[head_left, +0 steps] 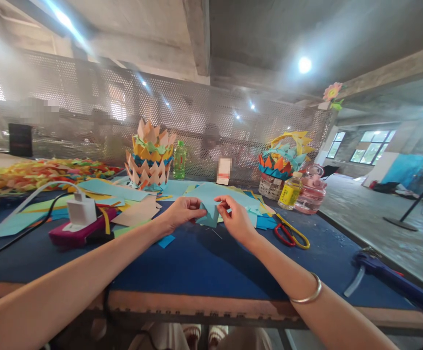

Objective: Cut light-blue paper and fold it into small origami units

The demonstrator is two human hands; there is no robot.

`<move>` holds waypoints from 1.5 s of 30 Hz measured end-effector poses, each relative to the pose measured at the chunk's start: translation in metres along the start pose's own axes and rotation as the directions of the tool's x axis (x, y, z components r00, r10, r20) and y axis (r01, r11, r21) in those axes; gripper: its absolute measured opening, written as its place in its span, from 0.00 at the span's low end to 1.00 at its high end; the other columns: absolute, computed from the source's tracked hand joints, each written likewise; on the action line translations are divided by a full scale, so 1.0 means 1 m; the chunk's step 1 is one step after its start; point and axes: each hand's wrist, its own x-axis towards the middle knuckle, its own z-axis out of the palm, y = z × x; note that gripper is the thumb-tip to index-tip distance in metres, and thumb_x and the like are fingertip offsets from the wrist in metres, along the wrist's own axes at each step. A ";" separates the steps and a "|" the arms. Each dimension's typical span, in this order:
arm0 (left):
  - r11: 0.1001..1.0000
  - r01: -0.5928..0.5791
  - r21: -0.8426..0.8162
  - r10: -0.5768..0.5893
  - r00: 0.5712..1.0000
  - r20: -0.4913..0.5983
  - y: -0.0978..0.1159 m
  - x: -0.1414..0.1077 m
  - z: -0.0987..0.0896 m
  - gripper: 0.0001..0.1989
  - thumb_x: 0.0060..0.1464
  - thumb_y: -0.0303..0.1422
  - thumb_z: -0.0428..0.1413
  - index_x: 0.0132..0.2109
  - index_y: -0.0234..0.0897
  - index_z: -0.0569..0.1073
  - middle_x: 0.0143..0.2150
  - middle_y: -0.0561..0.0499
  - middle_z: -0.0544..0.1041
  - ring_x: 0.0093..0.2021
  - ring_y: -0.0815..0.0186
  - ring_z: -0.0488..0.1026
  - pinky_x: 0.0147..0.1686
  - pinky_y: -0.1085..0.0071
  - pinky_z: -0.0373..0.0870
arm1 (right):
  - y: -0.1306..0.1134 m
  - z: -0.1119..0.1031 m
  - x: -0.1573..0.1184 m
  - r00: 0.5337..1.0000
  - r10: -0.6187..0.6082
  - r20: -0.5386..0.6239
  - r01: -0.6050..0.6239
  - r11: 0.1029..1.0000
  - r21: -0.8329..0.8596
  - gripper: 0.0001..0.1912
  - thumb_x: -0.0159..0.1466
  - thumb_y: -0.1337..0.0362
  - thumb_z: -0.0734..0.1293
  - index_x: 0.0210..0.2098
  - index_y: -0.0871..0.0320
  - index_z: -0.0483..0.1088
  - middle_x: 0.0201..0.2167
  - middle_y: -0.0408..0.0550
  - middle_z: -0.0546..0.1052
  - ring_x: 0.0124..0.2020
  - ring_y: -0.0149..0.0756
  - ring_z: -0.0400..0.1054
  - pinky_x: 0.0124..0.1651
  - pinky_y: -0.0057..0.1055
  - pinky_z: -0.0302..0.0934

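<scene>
Between my two hands is a small piece of light blue paper (208, 214), with a crease or fold running down it. My left hand (182, 213) pinches its left side between thumb and fingers. On the other side, my right hand (235, 216) grips the right edge with thumb and forefinger. Behind and around the hands lie loose sheets of blue, yellow and tan paper (133, 214). Right of my right hand rest scissors (292, 232) with red and yellow handles. A silver bangle circles my right wrist.
A folded-paper basket (148, 160) stands back left, another basket (275, 170) back right beside a yellow bottle (290, 192) and a pink bottle (311, 192). A glue gun (389, 274) lies at the right edge. Left are a purple power strip (76, 234) with a charger and piled paper pieces (43, 176).
</scene>
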 end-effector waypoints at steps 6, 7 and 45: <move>0.992 0.079 -0.096 -0.072 0.995 0.070 0.003 -0.003 0.002 0.16 0.39 0.41 0.61 0.24 0.34 0.66 0.19 0.58 0.68 0.21 0.72 0.69 0.24 0.75 0.64 | -0.002 0.000 0.001 0.999 0.023 -0.034 -0.021 0.999 0.043 0.12 0.60 0.62 0.58 0.41 0.57 0.65 0.28 0.45 0.69 0.30 0.31 0.63 0.29 0.25 0.58; 0.990 0.098 -0.104 -0.090 0.993 0.079 0.004 -0.004 0.002 0.16 0.39 0.42 0.61 0.24 0.34 0.65 0.20 0.57 0.69 0.23 0.70 0.71 0.24 0.75 0.65 | -0.002 0.000 0.001 0.998 0.034 -0.049 -0.032 0.999 0.044 0.12 0.59 0.63 0.58 0.41 0.57 0.65 0.28 0.45 0.69 0.29 0.31 0.63 0.28 0.25 0.57; 0.965 0.111 -0.236 -0.081 0.987 0.136 -0.002 -0.002 -0.002 0.14 0.37 0.35 0.64 0.31 0.33 0.73 0.32 0.49 0.77 0.37 0.62 0.75 0.33 0.72 0.68 | -0.005 0.006 -0.002 0.994 -0.105 -0.010 0.104 0.991 -0.081 0.06 0.57 0.65 0.62 0.31 0.58 0.70 0.25 0.43 0.72 0.27 0.29 0.64 0.30 0.25 0.57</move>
